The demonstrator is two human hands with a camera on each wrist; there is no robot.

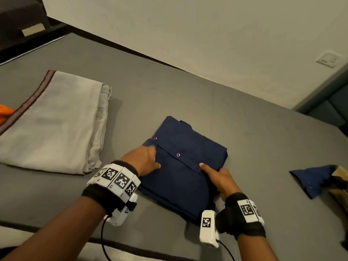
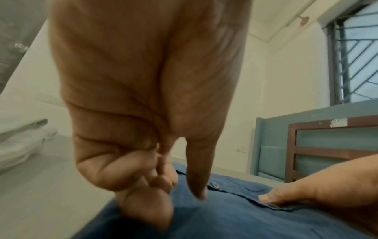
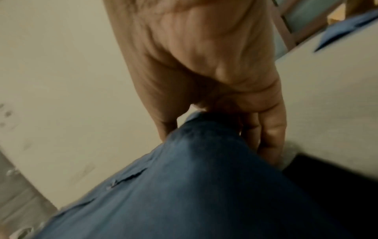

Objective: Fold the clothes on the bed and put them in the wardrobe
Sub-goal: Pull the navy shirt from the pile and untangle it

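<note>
Folded navy shirt (image 1: 185, 166) soft, floppy; both hands (image 1: 144, 159) (image 1: 219, 178) apparently pinched opposite edges; support underneath when lifting.

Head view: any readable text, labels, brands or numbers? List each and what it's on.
No readable words or brands in any view.
Left wristband: black-and-white square marker codes; small characters beneath them, too small to read.
Right wristband and the white camera unit beside it: marker codes only, no letters.
Wall socket: no legible marking.
Navy shirt: no label showing.

Dim, soft light; blurred wrist views
</note>
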